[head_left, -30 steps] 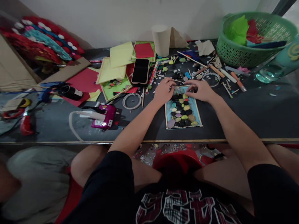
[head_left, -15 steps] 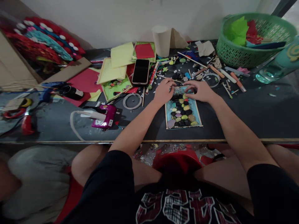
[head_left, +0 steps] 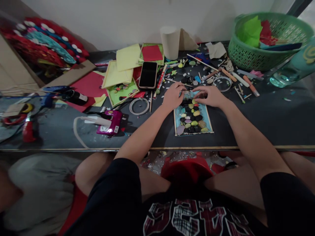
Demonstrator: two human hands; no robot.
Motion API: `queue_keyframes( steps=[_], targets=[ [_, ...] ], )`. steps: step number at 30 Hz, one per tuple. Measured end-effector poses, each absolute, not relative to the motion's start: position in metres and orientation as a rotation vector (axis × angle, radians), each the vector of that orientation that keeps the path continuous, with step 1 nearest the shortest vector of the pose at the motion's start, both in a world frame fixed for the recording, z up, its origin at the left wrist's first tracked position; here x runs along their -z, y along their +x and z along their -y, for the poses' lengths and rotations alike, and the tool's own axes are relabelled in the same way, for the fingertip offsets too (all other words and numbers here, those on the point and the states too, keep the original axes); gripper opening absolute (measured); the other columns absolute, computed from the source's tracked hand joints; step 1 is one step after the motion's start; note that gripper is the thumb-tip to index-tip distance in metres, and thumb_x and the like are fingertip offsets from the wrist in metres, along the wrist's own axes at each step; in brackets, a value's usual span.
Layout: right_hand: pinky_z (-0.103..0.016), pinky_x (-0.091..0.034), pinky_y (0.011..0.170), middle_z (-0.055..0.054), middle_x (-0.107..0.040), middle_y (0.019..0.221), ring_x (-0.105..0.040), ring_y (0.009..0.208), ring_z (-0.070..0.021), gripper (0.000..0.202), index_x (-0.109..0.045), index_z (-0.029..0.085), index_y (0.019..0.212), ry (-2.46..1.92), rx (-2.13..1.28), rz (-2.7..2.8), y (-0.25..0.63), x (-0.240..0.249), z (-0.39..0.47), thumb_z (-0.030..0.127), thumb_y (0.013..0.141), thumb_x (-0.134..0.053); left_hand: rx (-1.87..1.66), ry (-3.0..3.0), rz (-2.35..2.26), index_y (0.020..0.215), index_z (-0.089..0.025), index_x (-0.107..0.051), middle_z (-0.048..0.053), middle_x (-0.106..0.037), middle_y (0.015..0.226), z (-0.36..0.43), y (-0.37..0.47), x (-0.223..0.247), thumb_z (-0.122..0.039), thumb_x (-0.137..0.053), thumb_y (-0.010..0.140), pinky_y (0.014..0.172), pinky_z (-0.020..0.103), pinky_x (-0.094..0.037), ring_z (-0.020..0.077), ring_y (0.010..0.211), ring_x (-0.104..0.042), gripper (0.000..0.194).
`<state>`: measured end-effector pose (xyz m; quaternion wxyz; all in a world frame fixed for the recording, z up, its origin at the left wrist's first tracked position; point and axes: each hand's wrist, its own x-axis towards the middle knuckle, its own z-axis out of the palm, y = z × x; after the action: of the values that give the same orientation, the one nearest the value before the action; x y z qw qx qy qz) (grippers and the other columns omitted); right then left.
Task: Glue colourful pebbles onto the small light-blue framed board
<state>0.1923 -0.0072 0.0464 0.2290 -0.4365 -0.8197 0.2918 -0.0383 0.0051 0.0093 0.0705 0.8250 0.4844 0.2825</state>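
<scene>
A small light-blue panel [head_left: 208,121] with thin wooden stick edges lies flat on the table before me. Rows of smooth pebbles [head_left: 188,121] in black, yellow, green, purple and brown cover most of it. My left hand [head_left: 174,95] is curled over its far left corner, fingertips bent down onto the edge. At the far right corner my right hand [head_left: 209,95] bends its fingers over the top edge, its thumb low beside a yellow-green pebble. The panel's far end shows only in part between my hands. Whatever small piece the fingertips may pinch there is hidden.
Beyond my hands lie scattered pebbles, sticks and paper scraps. Left are a phone [head_left: 148,74], a clear tape ring [head_left: 139,106], a purple power socket [head_left: 110,123] and a blue glue gun [head_left: 48,95]. A green basket [head_left: 246,57] and a bottle [head_left: 292,70] stand right.
Almost nothing differs. The fingers of my right hand have shifted very slightly at the panel's far end, while the panel and my left hand stay in place.
</scene>
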Motion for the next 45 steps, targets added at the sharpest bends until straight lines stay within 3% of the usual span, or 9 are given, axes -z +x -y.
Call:
queue_keyframes(
  steps=[8,15,22,29,32,37,45],
  targets=[
    [-0.045,-0.058,0.086,-0.009,-0.081,0.091,-0.075,0.088,-0.0281,0.054,-0.069,0.017,0.125,-1.22,-0.742,2.25,0.188,-0.047,0.009,0.034,0.074,-0.071,-0.855,2.476,-1.465,0.102,-0.02,-0.068,0.01,-0.067,0.125,-0.005,-0.038,-0.01,-0.017,-0.047,0.095,0.108,0.04,-0.053,0.0243,0.122,-0.063,0.022],
    [-0.04,-0.057,0.078,-0.013,-0.077,0.114,-0.071,0.082,-0.0224,0.065,-0.057,0.019,0.135,-1.222,-0.819,2.054,0.193,-0.039,-0.001,0.031,0.072,-0.066,-0.857,2.477,-1.46,0.101,-0.02,-0.068,0.01,-0.068,0.124,-0.005,-0.039,-0.01,-0.015,-0.046,0.093,0.109,0.041,-0.053,0.0246,0.122,-0.063,0.024],
    [-0.036,-0.055,0.075,-0.01,-0.079,0.09,-0.072,0.078,-0.022,0.048,-0.07,0.015,0.112,-1.17,-0.95,2.089,0.188,-0.043,0.006,0.035,0.068,-0.07,-0.832,2.486,-1.474,0.104,-0.019,-0.068,0.011,-0.067,0.125,-0.004,-0.038,-0.012,-0.017,-0.045,0.095,0.109,0.043,-0.053,0.0266,0.122,-0.063,0.025],
    [-0.034,-0.052,0.073,-0.007,-0.079,0.082,-0.072,0.076,-0.0219,0.025,-0.066,0.019,0.096,-1.22,-0.916,2.085,0.186,-0.046,0.009,0.032,0.075,-0.063,-0.82,2.491,-1.483,0.104,-0.019,-0.069,0.01,-0.067,0.125,-0.004,-0.037,-0.013,-0.015,-0.047,0.095,0.108,0.039,-0.053,0.0246,0.122,-0.064,0.025],
    [-0.033,-0.05,0.07,-0.007,-0.08,0.083,-0.071,0.074,-0.0215,0.031,-0.067,0.018,0.104,-1.229,-0.904,2.11,0.19,-0.05,0.009,0.03,0.078,-0.057,-0.825,2.486,-1.484,0.104,-0.018,-0.069,0.01,-0.067,0.125,-0.004,-0.038,-0.013,-0.015,-0.048,0.094,0.108,0.039,-0.053,0.0244,0.123,-0.063,0.024],
    [-0.034,-0.051,0.075,-0.01,-0.08,0.106,-0.072,0.093,-0.0247,0.057,-0.062,0.017,0.126,-1.105,-0.906,2.292,0.201,-0.052,0.005,0.028,0.07,-0.065,-0.828,2.487,-1.471,0.104,-0.019,-0.068,0.01,-0.067,0.126,-0.005,-0.039,-0.011,-0.017,-0.046,0.096,0.108,0.04,-0.053,0.0243,0.123,-0.063,0.024],
    [-0.037,-0.051,0.081,-0.01,-0.08,0.104,-0.072,0.087,-0.0225,0.053,-0.061,0.016,0.13,-1.084,-0.95,2.314,0.199,-0.047,0.003,0.033,0.08,-0.061,-0.846,2.487,-1.488,0.103,-0.019,-0.07,0.009,-0.068,0.124,-0.006,-0.039,-0.009,-0.015,-0.048,0.094,0.108,0.039,-0.053,0.0237,0.12,-0.064,0.024]
  ],
)
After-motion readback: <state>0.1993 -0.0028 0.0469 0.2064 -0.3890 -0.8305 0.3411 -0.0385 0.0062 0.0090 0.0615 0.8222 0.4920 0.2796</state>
